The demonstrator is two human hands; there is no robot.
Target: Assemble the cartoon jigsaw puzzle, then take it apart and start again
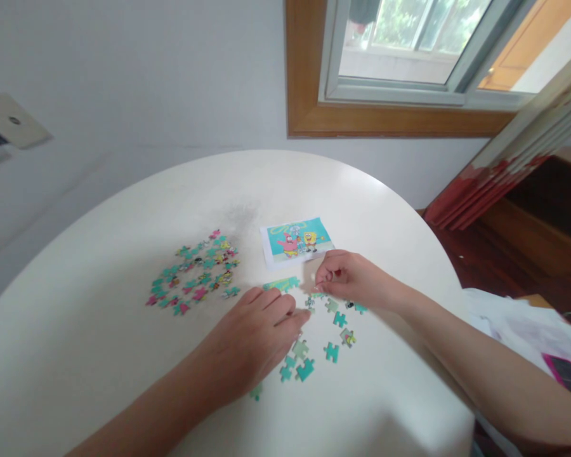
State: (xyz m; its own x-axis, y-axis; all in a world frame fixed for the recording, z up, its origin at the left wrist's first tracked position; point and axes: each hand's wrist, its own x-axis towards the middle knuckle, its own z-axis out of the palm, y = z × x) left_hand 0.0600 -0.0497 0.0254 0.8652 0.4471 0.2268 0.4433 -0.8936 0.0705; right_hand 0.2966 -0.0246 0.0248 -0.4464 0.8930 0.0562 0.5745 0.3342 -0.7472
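Note:
My left hand lies low over the table with fingers curled together, its fingertips against a small puzzle piece with dark markings. My right hand is closed in a pinch just beyond it, at a pale green puzzle piece mostly covered by the fingertips. Between the hands and the picture card is a joined green strip of puzzle. Loose teal pieces lie scattered on the near side, and a piece with yellow and pink lies to their right. My left hand hides part of this area.
A printed cartoon picture card lies behind the hands. To the left spreads a large heap of mixed puzzle pieces. The round white table meets a wall with a window. A red and white curtain hangs at right.

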